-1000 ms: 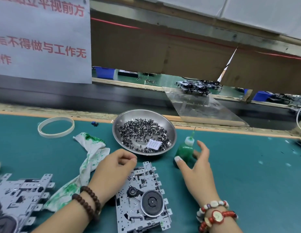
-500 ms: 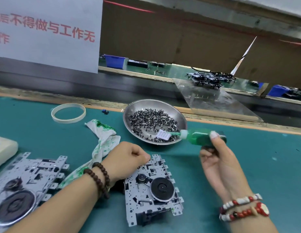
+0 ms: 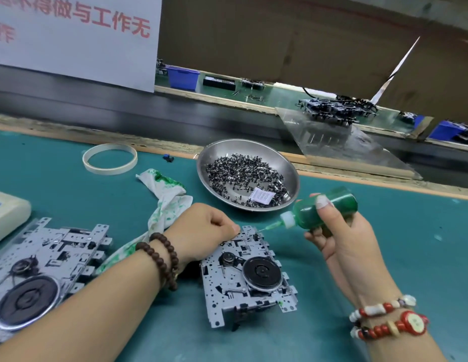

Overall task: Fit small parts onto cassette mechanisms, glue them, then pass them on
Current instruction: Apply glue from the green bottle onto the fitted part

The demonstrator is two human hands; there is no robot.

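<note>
- The left hand [image 3: 201,231] is bare, and so is the forearm; no sleeve shows.
- A double loop of dark brown round wooden beads [image 3: 162,257] circles the left wrist.
- The right hand [image 3: 342,239] is bare, with pale, longish fingernails.
- Two red-and-white bead bracelets [image 3: 384,320] ring the right wrist, one carrying a round red charm with a pale centre.

The cassette mechanism [image 3: 250,276] is of grey stamped metal, matt, with a black glossy wheel. The bowl [image 3: 290,176] is shiny steel. The glue bottle [image 3: 337,205] is green translucent plastic. The cloth [image 3: 166,202] is white, green-stained. The table [image 3: 58,184] has a smooth matt teal mat.
</note>
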